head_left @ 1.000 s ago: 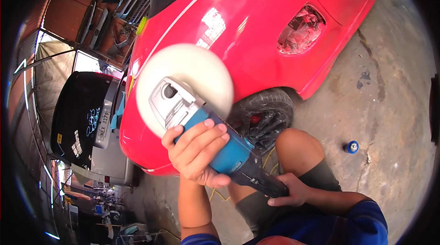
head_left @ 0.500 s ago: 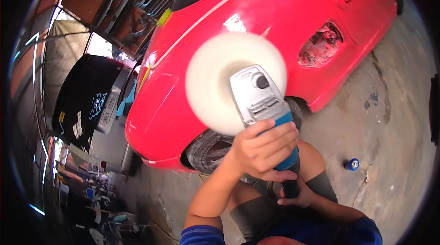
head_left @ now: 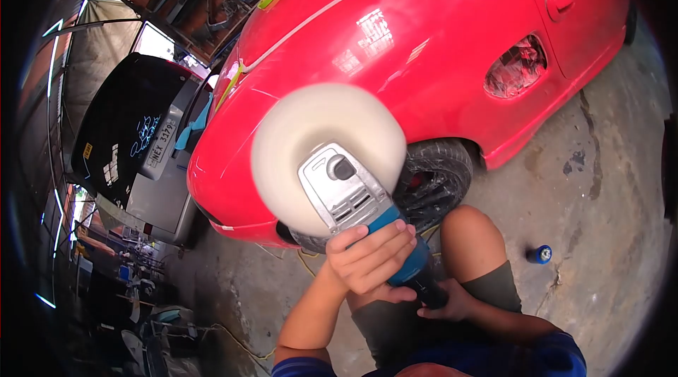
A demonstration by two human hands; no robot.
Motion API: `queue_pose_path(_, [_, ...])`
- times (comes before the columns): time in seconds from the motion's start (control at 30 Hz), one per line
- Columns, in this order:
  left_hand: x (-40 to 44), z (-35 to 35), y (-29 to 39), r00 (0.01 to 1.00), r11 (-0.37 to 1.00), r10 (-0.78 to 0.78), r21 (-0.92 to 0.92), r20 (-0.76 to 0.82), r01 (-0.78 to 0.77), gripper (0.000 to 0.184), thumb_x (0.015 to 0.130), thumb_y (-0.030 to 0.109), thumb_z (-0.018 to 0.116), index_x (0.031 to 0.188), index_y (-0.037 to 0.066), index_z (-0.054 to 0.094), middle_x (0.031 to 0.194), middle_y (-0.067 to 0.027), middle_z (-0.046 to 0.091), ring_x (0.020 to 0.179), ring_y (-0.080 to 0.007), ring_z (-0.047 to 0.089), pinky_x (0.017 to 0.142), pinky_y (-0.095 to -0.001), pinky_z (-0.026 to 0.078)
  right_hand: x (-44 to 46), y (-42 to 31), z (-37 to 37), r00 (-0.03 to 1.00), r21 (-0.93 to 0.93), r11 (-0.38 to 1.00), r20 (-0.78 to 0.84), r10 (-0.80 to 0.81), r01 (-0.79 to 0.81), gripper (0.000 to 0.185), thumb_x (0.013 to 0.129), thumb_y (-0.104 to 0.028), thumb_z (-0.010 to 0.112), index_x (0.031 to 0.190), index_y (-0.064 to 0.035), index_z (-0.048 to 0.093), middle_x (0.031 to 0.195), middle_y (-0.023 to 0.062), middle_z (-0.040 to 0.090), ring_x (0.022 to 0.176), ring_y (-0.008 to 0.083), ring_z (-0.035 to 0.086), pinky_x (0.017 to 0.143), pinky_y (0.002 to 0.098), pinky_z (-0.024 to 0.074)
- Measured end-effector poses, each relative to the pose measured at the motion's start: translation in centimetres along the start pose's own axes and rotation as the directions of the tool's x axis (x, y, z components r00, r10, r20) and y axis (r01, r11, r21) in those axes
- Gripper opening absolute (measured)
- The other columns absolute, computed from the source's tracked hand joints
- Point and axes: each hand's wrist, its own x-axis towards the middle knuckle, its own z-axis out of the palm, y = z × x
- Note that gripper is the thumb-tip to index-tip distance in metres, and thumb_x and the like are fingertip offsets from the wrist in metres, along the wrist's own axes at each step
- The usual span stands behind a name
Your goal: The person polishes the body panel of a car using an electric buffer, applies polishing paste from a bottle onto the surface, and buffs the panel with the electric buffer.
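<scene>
I hold an electric polisher (head_left: 395, 232) with a silver head and a blue body ending in a black rear handle. Its round white pad (head_left: 367, 119) is blurred and lies against the lower side panel of the red car (head_left: 438, 73), above the wheel. My left hand (head_left: 371, 260) is wrapped round the blue body just behind the metal head. Around the rear handle closes my right hand (head_left: 452, 301), its fingers partly hidden. Part of the wheel (head_left: 438, 179) is covered by the pad and the tool.
A blue can-like item (head_left: 542, 255) stands on the concrete floor (head_left: 551, 193) to the right. Crumpled covering fills an opening (head_left: 519, 66) in the car's side. Behind at left is a silver vehicle (head_left: 159, 211). A yellowish cord (head_left: 307, 264) runs near the wheel.
The polisher and both hands have moved left and down along the red panel. More of the wheel now shows, and the view has shifted slightly.
</scene>
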Motion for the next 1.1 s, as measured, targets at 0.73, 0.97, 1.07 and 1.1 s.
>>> queue_pose_path(0.73, [-3.8, -2.8, -1.9, 0.991, 0.996, -0.091, 0.012, -0.096, 0.093, 0.066, 0.1, 0.068, 0.045, 0.099, 0.014, 0.083, 0.107, 0.0008, 0.081, 0.113, -0.0134, 0.073, 0.116, -0.0379, 0.029, 1.3, -1.8, 2.8, 0.999, -0.167, 0.986, -0.039, -0.025, 0.018, 0.052, 0.084, -0.033, 0.091, 0.119, 0.0025, 0.074, 0.095, 0.0107, 0.077, 0.091, 0.0126, 0.069, 0.087, 0.0339, 0.0557])
queue_pose_path(0.97, [-0.7, -2.3, -2.4, 0.989, 0.995, -0.088, -0.067, -0.119, 0.08, 0.074, 0.101, 0.073, 0.039, 0.1, 0.013, 0.083, 0.106, -0.0008, 0.081, 0.109, -0.0164, 0.075, 0.113, -0.0385, 0.032, -0.3, -3.9, 2.0, 0.997, -0.151, 0.988, -0.069, -0.041, 0.031, 0.05, 0.084, -0.03, 0.091, 0.117, 0.0029, 0.072, 0.095, 0.0086, 0.076, 0.087, 0.0106, 0.067, 0.084, 0.0327, 0.0554])
queue_pose_path(1.07, [2.4, -2.3, -3.1, 0.992, 0.989, -0.068, -0.138, -0.107, 0.053, 0.082, 0.1, 0.078, 0.034, 0.099, 0.012, 0.082, 0.105, -0.0023, 0.081, 0.106, -0.0187, 0.076, 0.11, -0.0391, 0.033, -1.9, -5.9, 2.3, 0.99, -0.086, 0.992, -0.093, -0.105, 0.097, 0.04, 0.084, -0.025, 0.092, 0.108, -0.0004, 0.071, 0.092, 0.0054, 0.074, 0.086, 0.0102, 0.067, 0.081, 0.0316, 0.0557])
queue_pose_path(1.1, [3.3, -2.5, -3.5, 0.993, 0.985, -0.062, -0.165, -0.102, 0.045, 0.083, 0.1, 0.079, 0.034, 0.099, 0.011, 0.082, 0.104, -0.0029, 0.081, 0.105, -0.0194, 0.076, 0.11, -0.0394, 0.034, -2.3, -6.4, 2.6, 0.989, -0.064, 0.993, -0.099, -0.11, 0.104, 0.036, 0.083, -0.022, 0.093, 0.103, -0.0028, 0.071, 0.09, 0.0035, 0.074, 0.085, 0.0105, 0.069, 0.08, 0.0313, 0.0558])
